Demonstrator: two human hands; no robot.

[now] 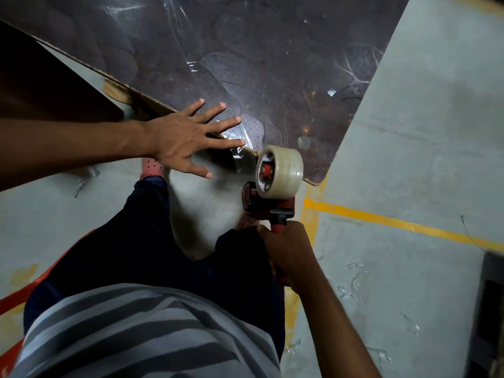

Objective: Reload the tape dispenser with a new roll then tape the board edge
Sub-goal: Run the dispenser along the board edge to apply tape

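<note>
A dark brown board [272, 64] lies flat in front of me, its near edge running from upper left down to a corner at lower right. My left hand [185, 137] rests flat on that edge with fingers spread, pressing on a strip of clear tape [240, 154] that hangs over the edge. My right hand [286, 249] grips the handle of a red tape dispenser [267, 205]. A full roll of clear tape [281, 171] sits on the dispenser, right by the board edge near the corner.
The floor is grey concrete with a yellow painted line [395, 222] to the right. Scraps of clear tape [351, 282] lie on the floor. My legs and pink shoes [152, 166] are below the board edge. An orange seat edge [16, 298] shows at left.
</note>
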